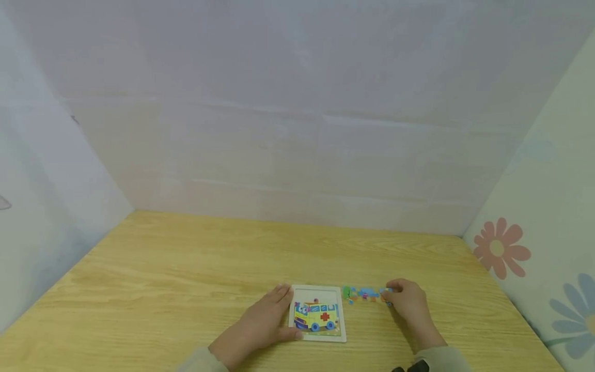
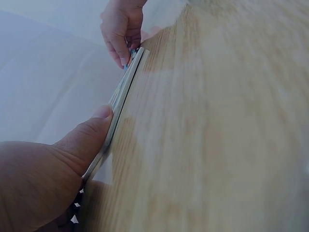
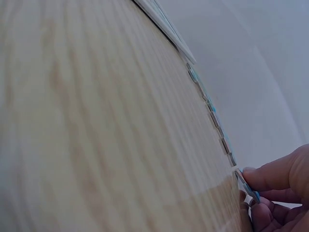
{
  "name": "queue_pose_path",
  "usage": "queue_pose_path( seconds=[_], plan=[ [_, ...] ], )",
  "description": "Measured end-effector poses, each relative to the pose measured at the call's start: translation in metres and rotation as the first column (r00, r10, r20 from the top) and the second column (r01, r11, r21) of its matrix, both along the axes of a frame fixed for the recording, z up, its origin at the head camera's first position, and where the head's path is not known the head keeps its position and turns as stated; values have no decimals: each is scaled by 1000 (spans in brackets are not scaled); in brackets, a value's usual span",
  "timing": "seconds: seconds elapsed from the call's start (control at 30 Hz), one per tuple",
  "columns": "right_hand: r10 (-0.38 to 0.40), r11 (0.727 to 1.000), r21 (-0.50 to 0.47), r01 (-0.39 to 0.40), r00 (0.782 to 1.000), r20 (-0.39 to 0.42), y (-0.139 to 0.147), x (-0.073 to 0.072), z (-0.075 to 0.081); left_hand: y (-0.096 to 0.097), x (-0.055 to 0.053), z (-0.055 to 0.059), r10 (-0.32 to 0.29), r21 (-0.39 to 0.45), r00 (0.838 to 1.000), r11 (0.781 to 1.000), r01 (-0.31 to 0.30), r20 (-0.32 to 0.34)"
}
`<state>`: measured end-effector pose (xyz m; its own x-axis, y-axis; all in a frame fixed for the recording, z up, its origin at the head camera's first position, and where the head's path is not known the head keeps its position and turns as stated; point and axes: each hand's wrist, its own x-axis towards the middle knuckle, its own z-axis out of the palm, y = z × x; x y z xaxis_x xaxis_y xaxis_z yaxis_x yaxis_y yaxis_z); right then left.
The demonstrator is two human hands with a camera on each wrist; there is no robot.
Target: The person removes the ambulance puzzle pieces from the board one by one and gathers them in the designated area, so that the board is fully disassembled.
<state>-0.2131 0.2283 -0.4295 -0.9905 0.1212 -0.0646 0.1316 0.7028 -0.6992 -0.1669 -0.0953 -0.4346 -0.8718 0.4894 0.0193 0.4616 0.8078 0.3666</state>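
A square jigsaw tray with a pale rim lies flat, its lower part filled with a yellow ambulance picture and its upper part showing bare backing. Along its left edge rests my left hand, fingers straight at the upper left corner and thumb pressing the near left rim. To the tray's right, my right hand pinches a small jigsaw piece between thumb and fingertips. That piece is tilted at the right end of a row of loose jigsaw pieces, coloured green, blue and orange.
The wooden tabletop extends around the tray and pieces. A pale back wall rises behind it, with side panels at left and right. The right panel carries a printed red flower and a blue one.
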Motion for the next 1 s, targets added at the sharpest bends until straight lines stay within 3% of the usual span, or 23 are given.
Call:
queue_pose_path(
  seconds=[0.6, 1.0],
  plan=[
    [19, 999, 48, -18, 1000, -22, -1, 1, 2, 0, -3, -2, 5, 8, 1000, 1000, -5, 18],
    [5, 998, -59, -6, 1000, -19, -5, 2, 5, 1, -2, 0, -1, -5, 1000, 1000, 1, 13]
  ],
)
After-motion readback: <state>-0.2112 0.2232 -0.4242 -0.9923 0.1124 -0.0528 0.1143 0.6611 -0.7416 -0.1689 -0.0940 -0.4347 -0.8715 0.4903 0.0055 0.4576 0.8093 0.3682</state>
